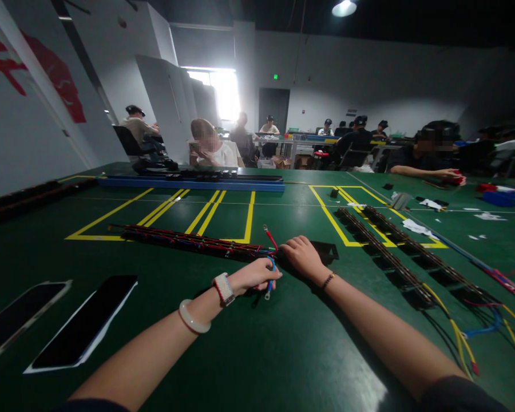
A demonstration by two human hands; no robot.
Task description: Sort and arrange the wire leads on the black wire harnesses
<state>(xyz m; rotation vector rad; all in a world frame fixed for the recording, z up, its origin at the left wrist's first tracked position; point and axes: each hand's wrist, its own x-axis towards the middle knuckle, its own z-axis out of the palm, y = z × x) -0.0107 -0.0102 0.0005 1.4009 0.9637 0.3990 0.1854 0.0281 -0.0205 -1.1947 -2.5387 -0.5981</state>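
Across the green table lies a long black strip (197,240) strung with red and blue wires. At its right end my left hand (255,274) is closed around a short blue cable (271,269), whose metal ring terminal (268,296) hangs below the fingers. A red cable (270,237) with a similar terminal sticks up just beyond the hands. My right hand (301,257) curls over the strip's end, fingers bent down beside the wires; the fingertips are partly hidden. A black plastic end piece (328,250) shows to the right of that hand.
Two wired black strips (386,257) lie at right, with yellow cables (457,332) trailing nearer. Two dark flat panels (86,323) are at left. Farther back are a blue tray (189,183), yellow tape outlines (249,214) and a person (429,151) across the table.
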